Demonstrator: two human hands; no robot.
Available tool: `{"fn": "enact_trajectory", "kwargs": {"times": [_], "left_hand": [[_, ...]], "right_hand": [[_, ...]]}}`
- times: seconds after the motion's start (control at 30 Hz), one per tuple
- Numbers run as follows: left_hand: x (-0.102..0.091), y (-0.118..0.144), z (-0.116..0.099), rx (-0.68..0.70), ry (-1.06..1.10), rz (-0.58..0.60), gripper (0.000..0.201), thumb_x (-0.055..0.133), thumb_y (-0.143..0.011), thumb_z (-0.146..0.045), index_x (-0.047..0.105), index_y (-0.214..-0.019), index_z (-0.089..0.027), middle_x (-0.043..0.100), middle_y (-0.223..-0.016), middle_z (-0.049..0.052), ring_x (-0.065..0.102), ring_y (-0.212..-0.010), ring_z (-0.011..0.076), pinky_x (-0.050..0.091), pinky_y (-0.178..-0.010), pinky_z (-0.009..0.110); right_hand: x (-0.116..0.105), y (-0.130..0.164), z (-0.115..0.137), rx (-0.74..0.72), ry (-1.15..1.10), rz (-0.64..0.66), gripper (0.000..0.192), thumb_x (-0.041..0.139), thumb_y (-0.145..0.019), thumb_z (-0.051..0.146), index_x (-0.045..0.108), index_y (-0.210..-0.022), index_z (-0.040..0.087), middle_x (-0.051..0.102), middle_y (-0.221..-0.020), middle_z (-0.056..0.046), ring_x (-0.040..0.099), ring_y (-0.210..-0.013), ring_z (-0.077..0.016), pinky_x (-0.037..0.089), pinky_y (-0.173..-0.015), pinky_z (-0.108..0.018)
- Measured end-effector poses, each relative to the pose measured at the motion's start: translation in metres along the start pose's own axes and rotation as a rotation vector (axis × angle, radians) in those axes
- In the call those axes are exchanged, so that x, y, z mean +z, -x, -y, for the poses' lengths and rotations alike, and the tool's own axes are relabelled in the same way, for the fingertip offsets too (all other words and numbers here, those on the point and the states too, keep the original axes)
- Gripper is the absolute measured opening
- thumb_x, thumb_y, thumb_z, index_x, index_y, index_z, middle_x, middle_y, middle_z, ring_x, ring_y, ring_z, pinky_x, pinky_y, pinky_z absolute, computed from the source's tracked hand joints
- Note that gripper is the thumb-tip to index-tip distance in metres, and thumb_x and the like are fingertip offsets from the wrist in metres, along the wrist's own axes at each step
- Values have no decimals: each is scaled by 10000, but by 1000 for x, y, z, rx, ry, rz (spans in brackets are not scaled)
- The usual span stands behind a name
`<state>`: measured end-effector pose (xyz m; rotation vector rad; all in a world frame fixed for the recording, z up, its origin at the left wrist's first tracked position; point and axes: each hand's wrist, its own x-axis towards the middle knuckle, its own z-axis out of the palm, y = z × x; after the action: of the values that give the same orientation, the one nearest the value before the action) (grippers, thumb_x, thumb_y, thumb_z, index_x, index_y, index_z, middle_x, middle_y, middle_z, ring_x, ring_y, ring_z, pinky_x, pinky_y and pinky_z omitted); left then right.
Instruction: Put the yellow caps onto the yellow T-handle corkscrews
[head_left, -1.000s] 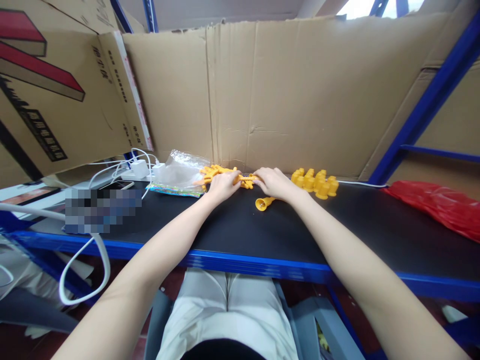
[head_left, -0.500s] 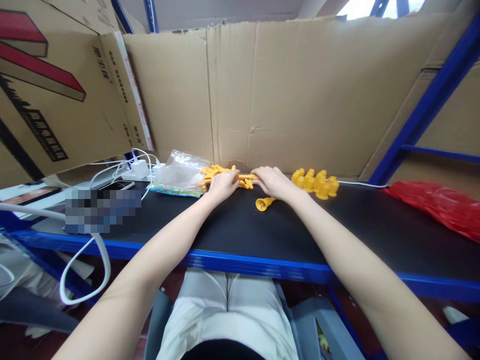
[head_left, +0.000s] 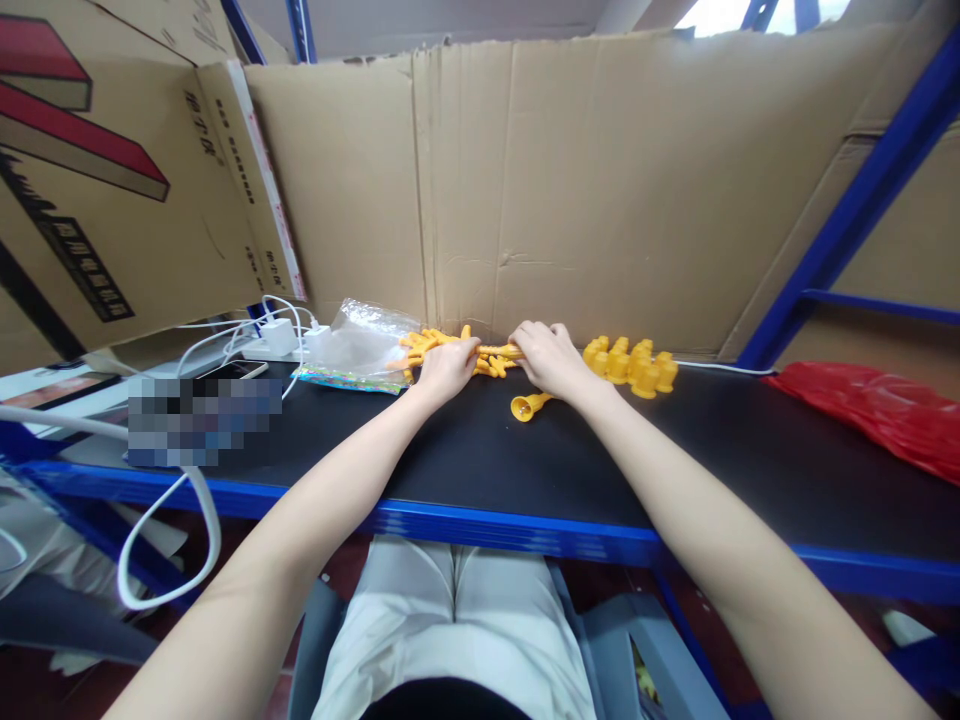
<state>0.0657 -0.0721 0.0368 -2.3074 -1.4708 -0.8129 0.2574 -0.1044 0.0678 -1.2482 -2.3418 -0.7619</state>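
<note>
Head view shows left hand (head_left: 448, 368) and right hand (head_left: 550, 358) both clenched on a yellow plastic strip (head_left: 496, 352) at twelve o'clock on the black shelf (head_left: 465, 450), seemingly snapping pieces off, needing a firm twist.

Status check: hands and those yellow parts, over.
Left hand and right hand both gripping the yellow sprue. Loose yellow funnel beside right wrist. Finished yellow pieces right; plastic bag left.
</note>
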Motion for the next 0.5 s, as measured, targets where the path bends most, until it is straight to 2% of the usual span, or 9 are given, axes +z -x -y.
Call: {"fn": "enact_trajectory", "kwargs": {"times": [0.13, 0.3, 0.4, 0.5], "left_hand": [[-2, -1, 8, -91, 13, -11, 279, 427, -864, -198, 647, -1034, -226, 705, -935, 81, 650, -888, 238, 485, -764, 334], [-1, -1, 26, -204, 78, -66, 352, 440, -814, -121, 650, -1081, -210, 694, -1006, 87, 634, -911, 218, 486, -794, 328], [4, 0, 33, -182, 103, -70, 356, 456, -813, -136, 629, -1117, -198, 667, -1067, 91, 607, -974, 213, 477, -837, 334], [11, 0, 37, -120, 97, -50, 374, 467, -846, -219, 567, -1201, -161, 619, -1128, 129, 565, -1049, 234, 452, -900, 373]], "right_hand": [[0, 2, -10, 99, 18, -22, 271, 372, -800, 58, 522, -1008, 145, 590, -1012, -143, 503, -930, -269, 307, -766, -375], [4, 5, -28, 244, 43, -33, 206, 472, -818, 220, 532, -999, 143, 588, -1008, -148, 513, -935, -285, 334, -782, -400], [-1, 5, -37, 353, 65, 6, 251, 492, -830, 302, 560, -1001, 132, 584, -1043, -173, 514, -991, -309, 362, -806, -431], [-14, 7, -49, 531, 96, 111, 311, 503, -824, 363, 607, -980, 115, 597, -1054, -187, 535, -1018, -320, 395, -821, -435]]}}
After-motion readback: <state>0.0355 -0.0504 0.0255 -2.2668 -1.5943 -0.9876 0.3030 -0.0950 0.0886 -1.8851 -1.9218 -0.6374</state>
